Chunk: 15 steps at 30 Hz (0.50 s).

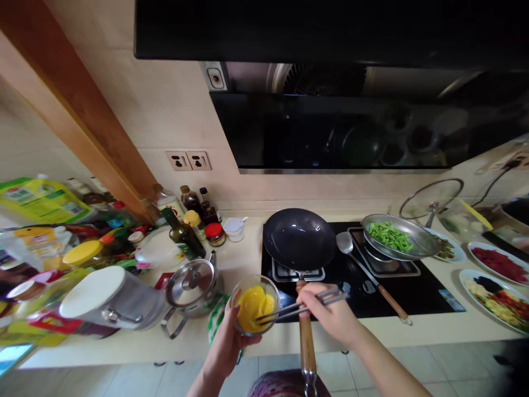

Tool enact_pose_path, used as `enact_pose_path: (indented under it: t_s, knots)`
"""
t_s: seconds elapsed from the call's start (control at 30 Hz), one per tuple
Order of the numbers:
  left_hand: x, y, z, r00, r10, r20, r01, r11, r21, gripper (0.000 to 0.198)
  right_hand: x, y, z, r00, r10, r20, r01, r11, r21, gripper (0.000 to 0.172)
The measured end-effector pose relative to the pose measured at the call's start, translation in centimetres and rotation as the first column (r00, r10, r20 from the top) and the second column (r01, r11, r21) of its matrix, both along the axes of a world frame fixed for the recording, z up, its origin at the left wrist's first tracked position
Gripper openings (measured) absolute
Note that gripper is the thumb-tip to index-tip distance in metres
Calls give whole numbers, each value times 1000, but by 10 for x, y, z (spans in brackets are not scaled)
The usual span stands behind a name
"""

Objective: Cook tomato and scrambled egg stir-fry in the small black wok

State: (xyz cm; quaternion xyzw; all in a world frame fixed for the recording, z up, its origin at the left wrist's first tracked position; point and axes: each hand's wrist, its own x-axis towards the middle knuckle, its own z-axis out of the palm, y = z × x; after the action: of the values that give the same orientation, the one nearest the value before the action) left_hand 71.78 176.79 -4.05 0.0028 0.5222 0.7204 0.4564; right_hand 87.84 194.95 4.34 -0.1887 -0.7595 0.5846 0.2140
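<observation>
Tilted slightly in my left hand point(230, 336) is a clear glass bowl point(270, 284), my fingers closed around its left side and base. Yellow beaten egg point(252, 303) lies inside it. My right hand point(324, 309) grips a pair of grey chopsticks point(291, 310), whose tips dip into the egg. Just behind the bowl, a dark wok point(300, 240) sits on the left burner. Its wooden handle point(306, 342) points toward me and passes under my right hand. To the left of the bowl stands a steel pot with a lid point(192, 284).
A spatula point(372, 275) lies across the black stove point(343, 286). On the right burner sits a steel pan with green beans point(390, 237). Plates of cut ingredients point(498, 298) line the right counter. Bottles and jars point(185, 234) crowd the left, below the low black hood point(330, 33).
</observation>
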Motion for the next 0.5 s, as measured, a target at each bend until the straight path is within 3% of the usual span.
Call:
enact_pose_path:
  t_s: [0.07,0.2,0.3,0.4,0.5]
  knots:
    - [2,3,2,1000,12,-1,-12,1000,-6,75,2,6,0,999,-33,-14,33,999,13,39]
    - [7,8,5,1000,30,4,-30,1000,4,74,5,13,4,997,69,34,-70,997,34,39]
    - [9,10,7,999,40,32,-41,999,31,72,3,19,5,1000,-1,26,-1,998,64,38]
    - [10,13,8,997,46,56,-48,998,50,72,0,24,4,998,42,50,-44,998,51,39]
    - [10,14,10,998,42,51,-45,997,57,72,0,24,6,1000,-21,6,21,996,84,38]
